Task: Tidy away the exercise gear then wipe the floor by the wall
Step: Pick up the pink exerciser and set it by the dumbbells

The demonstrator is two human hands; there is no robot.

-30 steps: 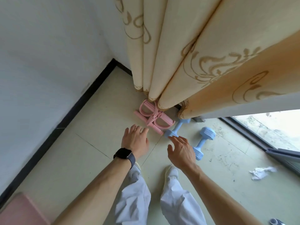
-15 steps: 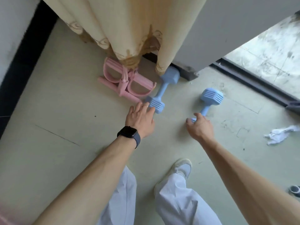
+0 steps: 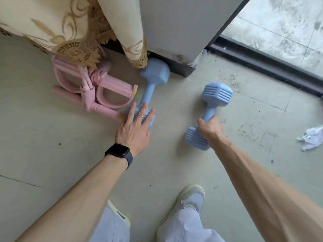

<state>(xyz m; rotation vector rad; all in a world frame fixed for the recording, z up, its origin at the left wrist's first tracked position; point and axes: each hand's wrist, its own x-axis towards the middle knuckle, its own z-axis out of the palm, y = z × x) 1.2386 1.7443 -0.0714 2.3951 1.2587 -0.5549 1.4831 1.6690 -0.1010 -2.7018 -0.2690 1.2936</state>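
The fingers (image 3: 130,111) of the left hand (image 3: 132,131) are straight and spread. They lie flat over the near head of the left dumbbell (image 3: 150,89), and this head is mostly hidden under them. A thin ring (image 3: 140,116) is on one finger and a dark watch (image 3: 120,152) is on the wrist.

The fingers (image 3: 212,119) of the right hand (image 3: 209,128) are curled round the handle of the right dumbbell (image 3: 217,95) and the thumb closes from the left side. The near head comes out below the hand and the far head comes out above it. I cannot tell if this dumbbell rests on the floor (image 3: 52,137) or is a little lifted.

Both dumbbells are light blue and matt, with a thin handle and two thick heads. The heads of the right one have parallel ribs. The left dumbbell lies on the floor, and its far head touches the dark skirting at the foot of the grey wall (image 3: 174,23), partly under the hem of the curtain (image 3: 70,32).

Just beside the left dumbbell, on its left, lies a pink pedal puller (image 3: 104,82) with loops, tubes and yellow end caps; its far part is under the curtain. The two dumbbells are apart from each other.

The floor is pale tile with dark dirt marks near the door track (image 3: 262,62). A crumpled white cloth (image 3: 311,138) lies at the right edge, well apart from the right hand.
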